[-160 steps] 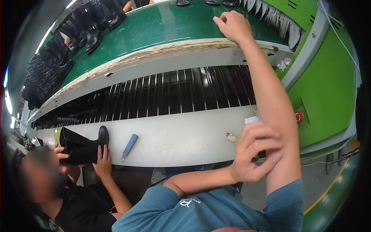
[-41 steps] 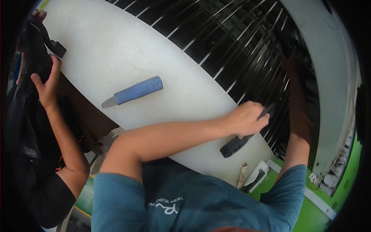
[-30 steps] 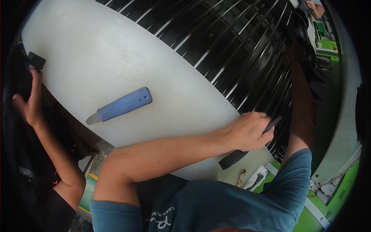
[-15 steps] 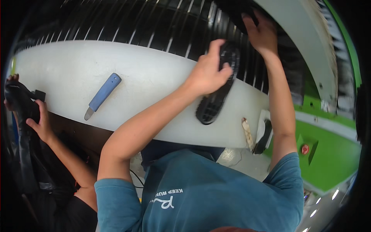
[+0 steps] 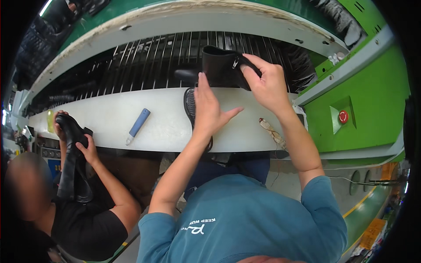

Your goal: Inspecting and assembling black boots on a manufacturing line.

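My right hand (image 5: 271, 90) grips a black ankle boot (image 5: 219, 70) by its shaft, thumb near the zip pull. The boot is held above the near edge of the roller bed, its opening upward and its toe pointing left. My left hand (image 5: 209, 107) has its fingers stretched out and its thumb spread, fingertips at the boot's side; whether they touch is hard to tell. Beneath the left hand and wrist, a black treaded shoe sole (image 5: 190, 104) lies on the white table (image 5: 169, 118), partly hidden. A blue-handled knife (image 5: 139, 125) lies left of it.
Left, a co-worker holds a black tall boot (image 5: 72, 136). A wrapped off-white tool (image 5: 272, 133) lies at the table's right. Metal rollers (image 5: 144, 65) run beyond the table under a curved grey machine edge (image 5: 210, 19). A red button (image 5: 343, 116) sits on the green housing.
My left hand has let go of the sole, now on the table. My right hand has brought the boot leftward and nearer from the far rollers. The whole view has shifted.
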